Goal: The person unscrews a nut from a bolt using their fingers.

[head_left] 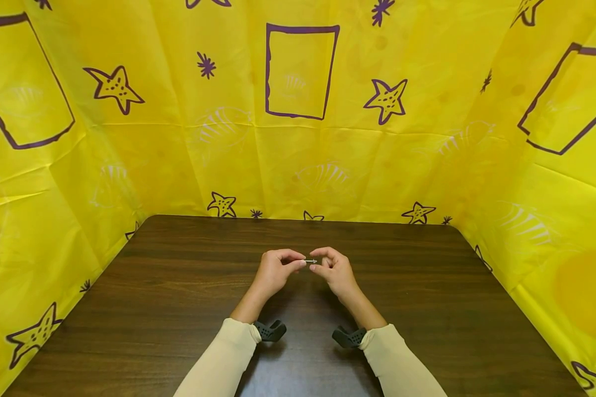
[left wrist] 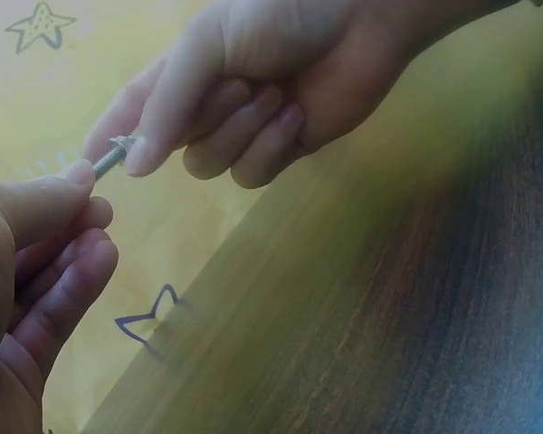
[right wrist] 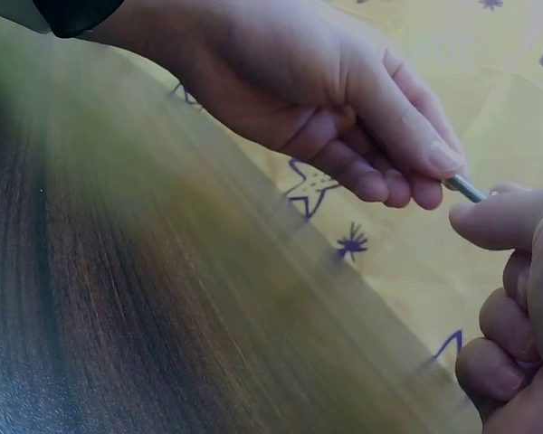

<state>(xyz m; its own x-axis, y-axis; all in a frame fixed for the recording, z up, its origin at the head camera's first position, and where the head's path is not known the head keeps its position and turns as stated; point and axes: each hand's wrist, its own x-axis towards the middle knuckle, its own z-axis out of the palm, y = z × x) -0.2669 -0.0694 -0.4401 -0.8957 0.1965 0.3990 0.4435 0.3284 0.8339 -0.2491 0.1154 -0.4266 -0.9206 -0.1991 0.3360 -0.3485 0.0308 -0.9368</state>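
Near the middle of the table, a slim metal bolt (head_left: 309, 261) lies level between the two hands. My left hand (head_left: 274, 270) pinches one end of it between thumb and index finger. At the bolt's right end sits a small, wider silvery piece (left wrist: 120, 142). My right hand (head_left: 339, 274) has its thumb and index finger parted above and below that piece, with a narrow gap showing in the head view. Its other fingers (left wrist: 253, 136) are curled toward the palm. In the right wrist view the right thumb (right wrist: 498, 223) hides the bolt's far end.
Both hands are held over a dark wood-grain table (head_left: 179, 309). Yellow cloth (head_left: 154, 165) printed with starfish and fish surrounds its back and sides. A dark band (head_left: 270, 331) is on the left wrist, another dark band (head_left: 349, 336) on the right.
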